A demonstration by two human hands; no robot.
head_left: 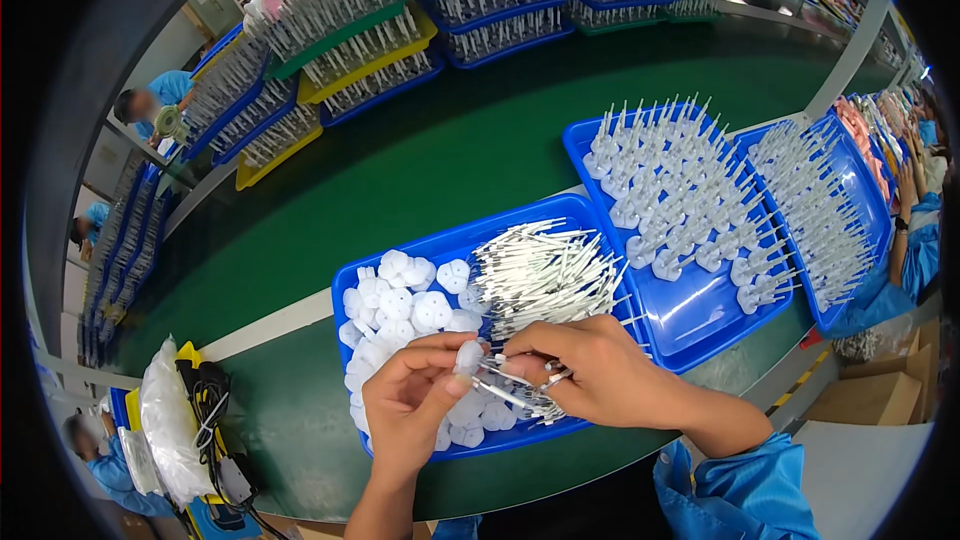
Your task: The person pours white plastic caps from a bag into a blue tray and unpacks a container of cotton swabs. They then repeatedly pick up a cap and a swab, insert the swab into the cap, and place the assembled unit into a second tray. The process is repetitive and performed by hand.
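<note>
Between the thumb and fingers of my left hand point(405, 405) is a translucent white flower-shaped plastic piece point(468, 357). My right hand point(590, 365) is closed around several thin white sticks with metallic ends point(515, 390), some pointing down past the fingers. Both hands meet over a blue tray point(440, 239), the right fingertips close beside the plastic piece. Whether a stick touches the piece is hard to make out. Loose flower-shaped pieces point(397, 303) fill the tray's left half, and a heap of white sticks point(545, 275) lies in its right half.
To the right, a second blue tray point(690, 325) holds rows of flower pieces with upright sticks point(670, 190). Another blue tray point(850, 175) of them stands beyond. Stacked trays point(480, 15) line the far side of the green table point(460, 130). A plastic bag point(172, 430) and black cable point(210, 400) are at left. Co-workers sit nearby.
</note>
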